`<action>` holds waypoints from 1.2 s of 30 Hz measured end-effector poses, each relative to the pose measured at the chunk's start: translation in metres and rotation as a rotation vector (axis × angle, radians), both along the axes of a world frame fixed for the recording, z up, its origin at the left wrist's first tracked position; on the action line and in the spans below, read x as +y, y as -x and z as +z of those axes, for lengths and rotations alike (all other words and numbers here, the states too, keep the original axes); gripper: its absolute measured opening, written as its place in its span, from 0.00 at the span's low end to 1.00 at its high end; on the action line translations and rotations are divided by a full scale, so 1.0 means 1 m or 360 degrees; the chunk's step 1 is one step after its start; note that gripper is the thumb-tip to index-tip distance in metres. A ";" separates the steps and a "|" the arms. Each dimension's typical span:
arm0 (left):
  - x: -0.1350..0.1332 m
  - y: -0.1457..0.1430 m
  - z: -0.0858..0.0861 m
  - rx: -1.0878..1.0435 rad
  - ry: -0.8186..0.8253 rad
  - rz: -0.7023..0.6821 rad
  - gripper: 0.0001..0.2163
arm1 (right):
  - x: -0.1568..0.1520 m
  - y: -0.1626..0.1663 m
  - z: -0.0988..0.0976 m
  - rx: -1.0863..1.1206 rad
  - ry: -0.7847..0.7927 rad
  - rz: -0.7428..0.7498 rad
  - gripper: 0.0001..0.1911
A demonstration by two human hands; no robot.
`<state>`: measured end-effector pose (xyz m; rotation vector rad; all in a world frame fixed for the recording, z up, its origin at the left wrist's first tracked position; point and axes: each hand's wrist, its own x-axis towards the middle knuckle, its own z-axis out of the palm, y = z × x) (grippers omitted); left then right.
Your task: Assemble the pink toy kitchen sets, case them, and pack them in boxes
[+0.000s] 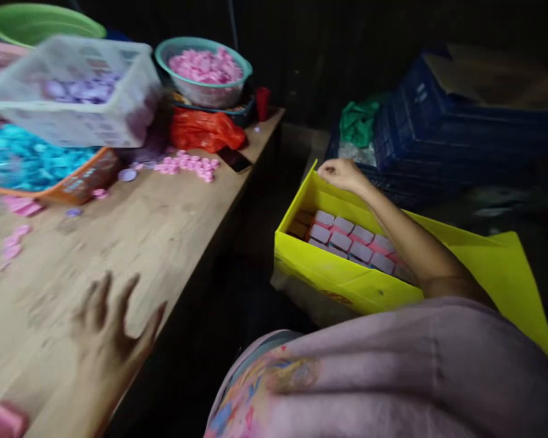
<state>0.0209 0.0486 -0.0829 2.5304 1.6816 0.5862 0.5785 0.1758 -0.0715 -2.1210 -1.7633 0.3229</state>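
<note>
My left hand (112,331) hovers over or rests on the near part of the wooden table (164,243), its fingers spread and nothing in them; it is slightly blurred. My right hand (346,175) reaches to the far left corner of a yellow box (347,274), its fingers curled at the rim there. The box stands beside the table with its top open and a long flap out to the right. Inside lie rows of pale rounded-square pieces (340,241) with pink between them. My right forearm crosses over the box and hides some of them.
On the table are a white basket (119,125) of purple pieces, an orange basket (82,182) of blue pieces, a teal bowl (201,91) of pink pieces, a red plastic bag (205,129), a phone (234,159) and loose pink pieces (187,163). Blue crates (438,134) stand behind the box.
</note>
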 end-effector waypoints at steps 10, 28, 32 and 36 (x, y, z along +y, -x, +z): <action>0.059 -0.224 -0.033 0.0131 0.0297 -0.1069 0.30 | -0.038 -0.072 -0.229 -0.0251 0.1224 -0.0297 0.15; 0.078 -0.235 -0.048 0.0038 0.0342 -0.0898 0.32 | -0.005 -0.087 -0.297 -0.0251 0.0870 -0.0563 0.35; 0.087 -0.244 -0.044 -0.0135 0.0344 -0.0891 0.29 | -0.002 -0.086 -0.253 -0.0149 0.0753 -0.0457 0.36; 0.094 -0.268 -0.035 -0.0436 0.0403 -0.0850 0.25 | -0.016 -0.088 -0.178 -0.0041 0.0634 -0.0346 0.40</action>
